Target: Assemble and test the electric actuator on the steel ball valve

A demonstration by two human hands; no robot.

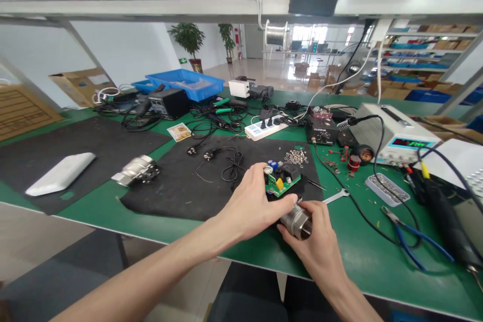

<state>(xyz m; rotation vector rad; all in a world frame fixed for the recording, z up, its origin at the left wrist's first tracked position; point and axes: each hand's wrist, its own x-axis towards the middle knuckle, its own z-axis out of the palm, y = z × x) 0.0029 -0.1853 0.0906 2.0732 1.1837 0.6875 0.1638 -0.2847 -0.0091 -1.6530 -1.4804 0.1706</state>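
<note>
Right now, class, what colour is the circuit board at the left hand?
The circuit board is green, seen in the head view, the only one.

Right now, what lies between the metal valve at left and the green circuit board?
In the head view: a coiled black cable and a thin wire on the black mat, then the left hand at the circuit board.

electronics workshop, green workbench [362,246], bench power supply [400,147], circuit board [273,188], blue-handled pliers [394,221], wire spool [275,35]
</note>
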